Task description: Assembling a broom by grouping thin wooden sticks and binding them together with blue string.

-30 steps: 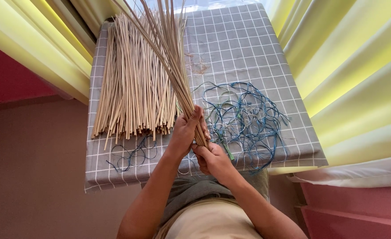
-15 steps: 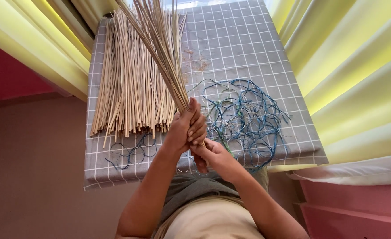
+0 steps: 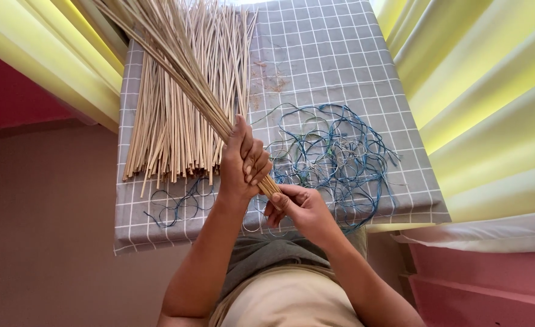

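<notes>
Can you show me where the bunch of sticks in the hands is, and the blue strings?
bunch of sticks (image 3: 177, 72), head view, on the middle of the fanned stalks above the left hand.
blue strings (image 3: 340, 151), head view, on the middle of the tangle on the grey checked cloth.

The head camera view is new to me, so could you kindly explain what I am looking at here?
There is no machine: a person wears a camera on the head, and it looks down at their own bare hands. The left hand is wrapped around a bundle of thin pale sticks that fans out up and to the left. The right hand pinches the bundle's lower end. Below them is a table with a grey checked cloth. On it lie a pile of loose sticks at the left and a tangle of blue and green strings at the right. Yellow curtains hang on both sides.
</notes>
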